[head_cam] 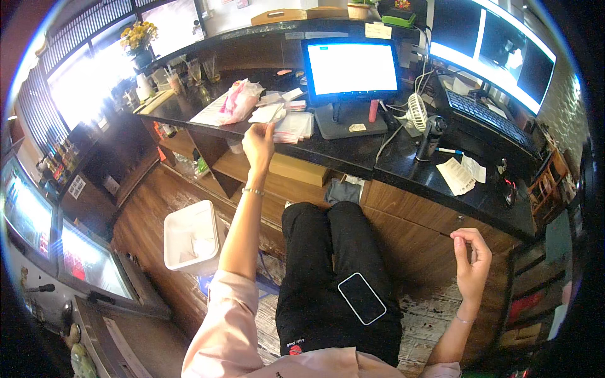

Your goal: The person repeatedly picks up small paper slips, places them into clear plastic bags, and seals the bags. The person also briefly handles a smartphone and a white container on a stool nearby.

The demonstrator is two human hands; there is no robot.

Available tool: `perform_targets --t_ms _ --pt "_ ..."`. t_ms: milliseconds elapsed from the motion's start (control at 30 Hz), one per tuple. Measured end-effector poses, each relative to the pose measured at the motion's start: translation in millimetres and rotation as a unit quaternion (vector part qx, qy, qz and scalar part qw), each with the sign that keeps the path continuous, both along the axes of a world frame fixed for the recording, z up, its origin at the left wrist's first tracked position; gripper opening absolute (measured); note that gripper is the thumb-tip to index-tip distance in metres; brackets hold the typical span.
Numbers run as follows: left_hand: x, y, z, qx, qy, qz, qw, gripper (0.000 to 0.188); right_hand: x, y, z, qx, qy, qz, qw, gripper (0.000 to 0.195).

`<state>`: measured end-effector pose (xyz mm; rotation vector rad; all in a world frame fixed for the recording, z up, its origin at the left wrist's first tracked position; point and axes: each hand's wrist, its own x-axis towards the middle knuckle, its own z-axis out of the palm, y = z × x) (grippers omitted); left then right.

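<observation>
My left hand (258, 145) is raised at the front edge of the black counter, fingers bent and thumb against them. Its fingertips meet the lower edge of some white paper slips (267, 114); I cannot tell whether it grips one. Behind and beside it lies a pile of paper and clear plastic sleeves (294, 127). My right hand (472, 264) hovers low on the right, before the wooden drawer front. Its thumb and curled fingers come together at the tips, with nothing visible in them. A white-edged smartphone (362, 298) rests on my lap.
A lit touchscreen monitor (352, 68) stands behind the papers, beside a pink and white plastic bag (240, 101). To the right are a small fan (416, 113), a dark tumbler (430, 139), receipts (456, 176) and a keyboard (491, 120). A white bin (189, 236) stands left of my legs.
</observation>
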<state>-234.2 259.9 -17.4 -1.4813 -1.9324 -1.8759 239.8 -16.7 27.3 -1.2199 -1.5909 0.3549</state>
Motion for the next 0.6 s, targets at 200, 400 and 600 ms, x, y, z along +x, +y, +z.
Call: perform_targets --t_ms 200,400,600 --pt "56 -67 11 0.042 -0.138 -0.141 0.980 0.028 -37 1 -11 -0.010 0.008 0.052 0.999 0.009" --pt "171 -209 -11 -0.012 -0.312 -0.330 0.891 0.023 -91 13 -38 -0.106 0.104 0.191 0.970 0.024" --pt "212 -258 -43 -0.020 -0.349 -0.383 0.855 0.018 -110 9 -68 -0.211 0.296 0.232 0.902 0.026"
